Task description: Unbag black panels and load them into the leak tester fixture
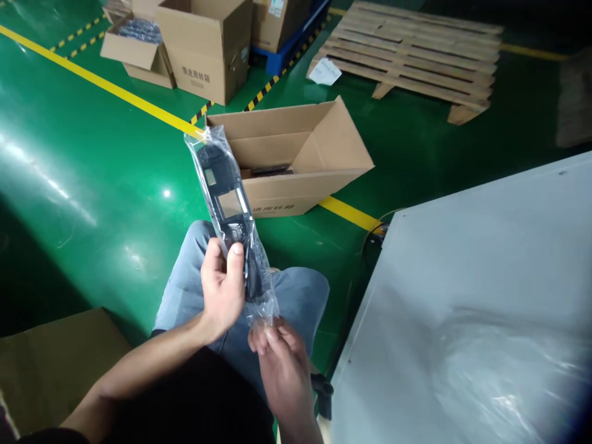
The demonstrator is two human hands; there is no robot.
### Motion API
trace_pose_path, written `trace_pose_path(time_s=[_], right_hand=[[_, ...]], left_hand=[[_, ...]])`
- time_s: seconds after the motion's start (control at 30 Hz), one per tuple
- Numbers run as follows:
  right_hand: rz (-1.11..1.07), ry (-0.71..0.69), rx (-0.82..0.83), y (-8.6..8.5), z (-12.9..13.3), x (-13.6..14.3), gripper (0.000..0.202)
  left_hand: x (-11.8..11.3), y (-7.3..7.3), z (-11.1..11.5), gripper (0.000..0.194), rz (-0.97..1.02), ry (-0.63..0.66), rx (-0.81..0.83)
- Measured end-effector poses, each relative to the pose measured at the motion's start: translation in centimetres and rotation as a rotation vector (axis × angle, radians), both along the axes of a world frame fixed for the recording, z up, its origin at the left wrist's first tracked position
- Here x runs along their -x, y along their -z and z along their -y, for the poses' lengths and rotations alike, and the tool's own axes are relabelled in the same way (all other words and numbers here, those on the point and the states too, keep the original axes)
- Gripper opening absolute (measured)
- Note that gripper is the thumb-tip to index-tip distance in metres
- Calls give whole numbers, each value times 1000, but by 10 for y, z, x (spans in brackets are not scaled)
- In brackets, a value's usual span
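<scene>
A long black plastic part (222, 169) with rectangular openings lies inside a clear plastic bag (267, 302), tilted above my knees. My left hand (223, 290) is closed round the middle of the bagged part, thumb on top. Down at the bag's lower end, my right hand (282, 357) pinches the clear film between thumb and fingers. The upper end of the bag overlaps the near left corner of an open cardboard box (287, 192), which has dark flat pieces (271, 170) inside.
To the right is a grey-white table (462, 246) with clear plastic film (513, 370) on it. Cardboard boxes (198, 49) stand at the upper left, a wooden pallet (407, 52) at the upper right. Another cardboard surface (60, 364) is at the lower left.
</scene>
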State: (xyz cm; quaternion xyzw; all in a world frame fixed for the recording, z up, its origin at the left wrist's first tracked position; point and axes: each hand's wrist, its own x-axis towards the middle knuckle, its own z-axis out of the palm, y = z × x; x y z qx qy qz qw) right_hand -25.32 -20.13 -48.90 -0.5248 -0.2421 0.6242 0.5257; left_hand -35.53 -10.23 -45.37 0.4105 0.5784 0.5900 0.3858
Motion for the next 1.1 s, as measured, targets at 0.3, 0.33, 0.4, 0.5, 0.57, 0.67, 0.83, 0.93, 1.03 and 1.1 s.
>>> trace_pose_path(time_s=[0.3,0.33,0.4,0.5,0.57,0.67,0.83,0.93,1.03,1.1], right_hand=[[955,304,-453,-29,-25,-19,21],[1006,285,-511,-35,-30,-19,22],[1078,270,-567,-44,-39,-18,22],[1109,295,-583,-49,-46,-15,16],[1117,314,-602,-47,-47,-16,13],[1186,332,-633,-45,-44,-18,9],[1386,344,-632,-46,-37,-21,14],[1453,324,-623,-46,-35,-20,19],[1483,336,-620,-45,-35,-20,21],[1472,332,-602,-44,-37,-21,20]], left_hand=[[9,11,25,23,-344,241,-165],[8,11,28,23,-357,267,-197],[6,11,33,22,-367,304,-243],[6,13,35,22,-398,326,-299],[7,14,35,23,-436,338,-337],[7,15,34,27,-496,339,-381],[6,15,34,23,-519,365,-412],[6,15,34,20,-549,370,-404],[6,14,35,21,-608,357,-400],[6,14,36,19,-632,350,-408]])
